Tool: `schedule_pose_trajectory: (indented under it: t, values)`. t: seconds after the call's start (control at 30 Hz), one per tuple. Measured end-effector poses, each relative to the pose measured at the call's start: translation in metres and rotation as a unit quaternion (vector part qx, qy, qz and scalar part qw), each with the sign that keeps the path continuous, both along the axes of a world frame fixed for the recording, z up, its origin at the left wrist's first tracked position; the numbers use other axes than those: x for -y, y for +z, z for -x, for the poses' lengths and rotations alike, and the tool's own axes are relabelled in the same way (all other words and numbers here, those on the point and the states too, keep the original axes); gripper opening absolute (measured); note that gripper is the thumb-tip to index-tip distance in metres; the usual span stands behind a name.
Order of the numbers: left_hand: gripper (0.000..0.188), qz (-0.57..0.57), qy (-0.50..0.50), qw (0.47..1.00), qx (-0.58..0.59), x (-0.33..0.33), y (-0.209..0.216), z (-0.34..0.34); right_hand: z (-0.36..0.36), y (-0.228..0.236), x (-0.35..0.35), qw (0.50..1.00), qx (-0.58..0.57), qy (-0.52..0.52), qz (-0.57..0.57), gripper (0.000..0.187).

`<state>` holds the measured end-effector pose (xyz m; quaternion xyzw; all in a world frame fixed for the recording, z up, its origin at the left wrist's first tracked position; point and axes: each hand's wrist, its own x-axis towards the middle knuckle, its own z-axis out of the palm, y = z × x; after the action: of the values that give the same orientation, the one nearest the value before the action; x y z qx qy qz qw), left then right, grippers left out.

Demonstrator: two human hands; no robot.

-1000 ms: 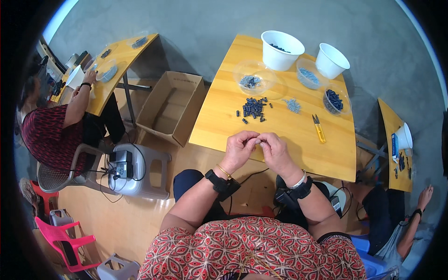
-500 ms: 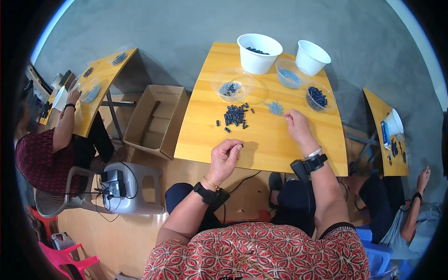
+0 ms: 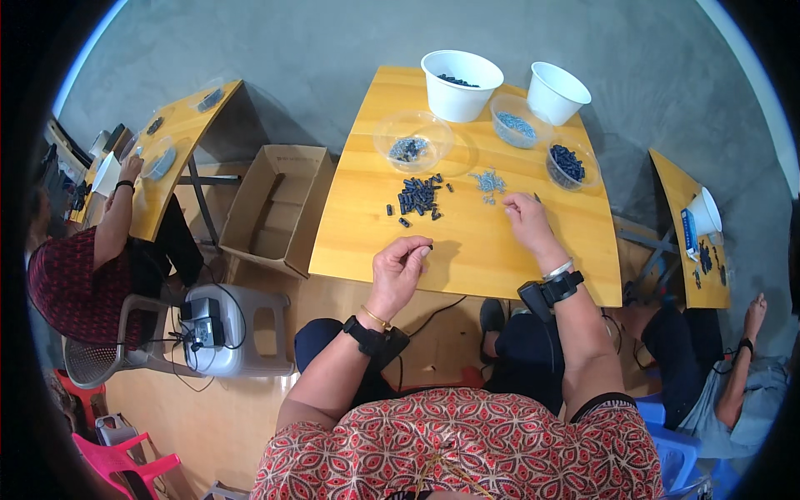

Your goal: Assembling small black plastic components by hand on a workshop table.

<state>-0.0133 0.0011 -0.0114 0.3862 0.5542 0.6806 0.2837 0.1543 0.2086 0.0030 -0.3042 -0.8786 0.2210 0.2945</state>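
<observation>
My left hand [image 3: 397, 271] is closed over the near edge of the wooden table [image 3: 350, 250], pinching a small black piece [image 3: 430, 247] between thumb and forefinger. Ahead of it lies a loose pile of small black plastic parts [image 3: 417, 198]. My right hand [image 3: 530, 223] rests low over the table, fingers drawn together; whether something tiny is between them I cannot make out. Just beyond its fingertips is a small heap of silver screws [image 3: 489, 181], a few of them scattered toward me.
A clear bowl [image 3: 379, 142] holds mixed silver and dark bits. Farther back stand a white tub [image 3: 458, 104] of black parts, another white tub [image 3: 557, 98], and clear bowls of screws [image 3: 515, 129] and dark parts [image 3: 568, 167]. A cardboard box [image 3: 296, 242] sits left; people work at both sides.
The view has shifted slightly, so the table sits higher in it. My right hand has drawn back a little from the screw heap, and a few screws lie nearer me. My left hand keeps its pinch.
</observation>
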Motion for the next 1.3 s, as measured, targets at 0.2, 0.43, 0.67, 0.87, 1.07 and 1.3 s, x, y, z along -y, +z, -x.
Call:
schedule_pose_trajectory:
  t: [0.2,0.43,0.67,0.87,1.07,1.3]
  values:
    - [0.012,0.004,-0.021,1.0,0.019,0.001,-0.005,0.004,0.008,0.005,0.007,1.0,0.019,0.013,-0.013,0.01]
    - [0.016,-0.003,-0.041,0.998,0.042,0.002,-0.007,0.006,0.02,0.005,0.008,0.997,0.028,0.052,-0.048,0.009]
    - [0.014,-0.006,-0.039,0.998,0.057,0.002,-0.004,0.004,0.02,0.003,0.006,0.999,-0.01,0.025,-0.046,0.005]
    - [0.013,-0.017,-0.048,0.997,0.06,-0.002,-0.007,0.004,0.034,0.006,-0.002,0.992,0.08,0.008,-0.096,0.007]
    - [0.012,-0.001,-0.036,0.999,0.029,0.0,-0.004,0.005,0.045,0.012,0.012,0.981,0.163,-0.023,-0.108,0.009]
    - [0.011,-0.011,-0.022,1.0,0.017,0.001,-0.006,0.002,0.045,0.008,0.021,0.988,0.108,0.006,-0.109,0.008]
